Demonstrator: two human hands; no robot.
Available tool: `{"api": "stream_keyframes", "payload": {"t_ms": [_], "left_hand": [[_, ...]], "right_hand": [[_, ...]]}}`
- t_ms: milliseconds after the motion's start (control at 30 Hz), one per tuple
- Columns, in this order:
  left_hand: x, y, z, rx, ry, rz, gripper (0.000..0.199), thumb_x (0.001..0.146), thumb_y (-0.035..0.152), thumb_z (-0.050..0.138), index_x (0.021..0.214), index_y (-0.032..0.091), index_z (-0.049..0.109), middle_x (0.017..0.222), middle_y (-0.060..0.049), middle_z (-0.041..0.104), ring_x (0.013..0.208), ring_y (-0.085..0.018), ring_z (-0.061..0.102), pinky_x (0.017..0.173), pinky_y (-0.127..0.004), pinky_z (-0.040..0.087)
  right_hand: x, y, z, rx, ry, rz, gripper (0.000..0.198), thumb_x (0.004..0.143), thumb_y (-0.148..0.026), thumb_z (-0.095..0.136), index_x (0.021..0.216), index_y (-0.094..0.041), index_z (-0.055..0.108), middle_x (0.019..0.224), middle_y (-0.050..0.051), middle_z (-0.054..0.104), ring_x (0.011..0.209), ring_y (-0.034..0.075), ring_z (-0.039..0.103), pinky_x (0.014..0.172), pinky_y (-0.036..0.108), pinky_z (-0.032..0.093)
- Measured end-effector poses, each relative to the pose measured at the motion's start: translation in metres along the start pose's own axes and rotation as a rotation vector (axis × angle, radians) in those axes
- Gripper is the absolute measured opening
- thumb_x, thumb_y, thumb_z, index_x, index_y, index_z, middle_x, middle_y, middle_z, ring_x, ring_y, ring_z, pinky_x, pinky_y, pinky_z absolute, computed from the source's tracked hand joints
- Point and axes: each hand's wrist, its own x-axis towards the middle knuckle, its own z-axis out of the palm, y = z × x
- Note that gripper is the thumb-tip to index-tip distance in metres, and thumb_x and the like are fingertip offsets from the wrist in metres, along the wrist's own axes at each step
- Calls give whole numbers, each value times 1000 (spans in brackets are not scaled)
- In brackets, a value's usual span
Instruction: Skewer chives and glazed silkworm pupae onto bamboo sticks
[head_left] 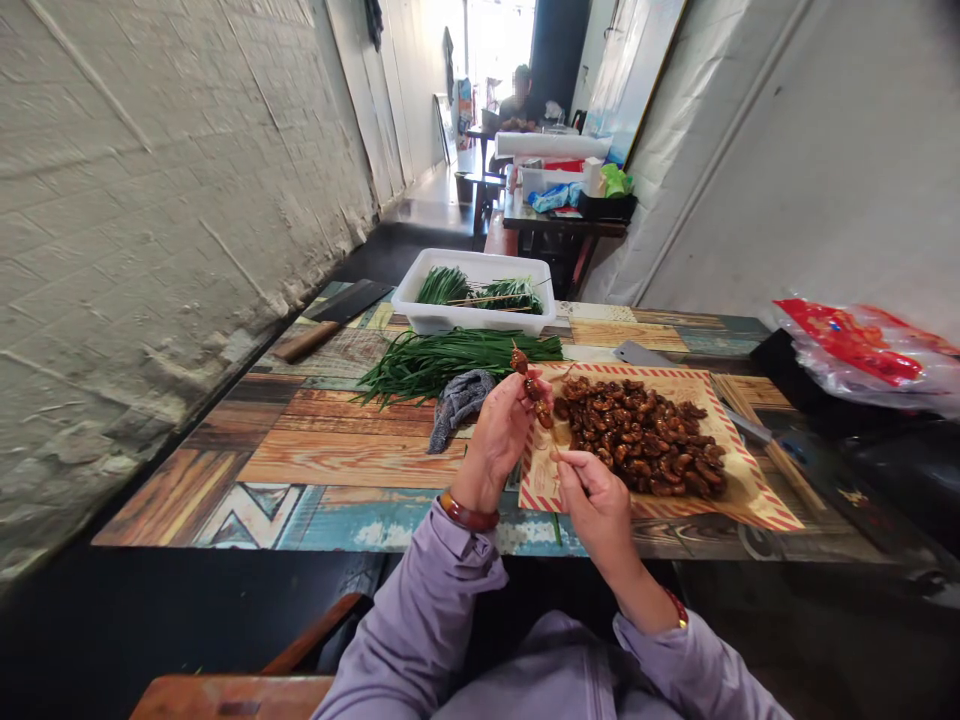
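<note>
My left hand is closed around a skewer threaded with several glossy dark-brown food pieces, its tip pointing up. Lower down, my right hand pinches the bare end of the same skewer between thumb and fingers. Behind and right of the hands, a heap of similar brown pieces lies on a tan paper sheet with a red-striped border. Left of my left hand are a crumpled grey cloth and a bundle of long green chives.
A white plastic tub at the table's back holds cut greens and thin sticks. A cleaver lies back left. Bamboo skewers lie right of the paper, near red-and-clear plastic packaging. Another person sits at a far table.
</note>
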Motion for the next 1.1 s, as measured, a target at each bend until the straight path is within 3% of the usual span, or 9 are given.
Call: {"api": "stream_keyframes", "payload": {"t_ms": [300,633,1100], "left_hand": [[4,14,-5,-20,95,113,26,82,39,74,95,16,72,87,-3,70,78,-12,64,78,-27,51],[5,15,-12,42,124,205,30,80,39,76,100,17,71,85,-2,68,76,-11,64,78,-27,51],[5,15,-9,73,143,247,25,77,38,78,91,17,73,79,-1,67,73,-11,62,74,-26,51]], "right_hand": [[-2,3,-1,-17,-75,-11,27,93,-39,55,92,-18,72,62,0,65,51,12,54,50,22,42],[-3,6,-2,-73,-123,-36,27,94,-40,54,95,-18,72,61,-1,62,50,12,52,48,23,41],[1,1,-1,-155,-72,-147,22,93,-33,54,90,-21,72,73,1,74,59,15,67,59,24,49]]}}
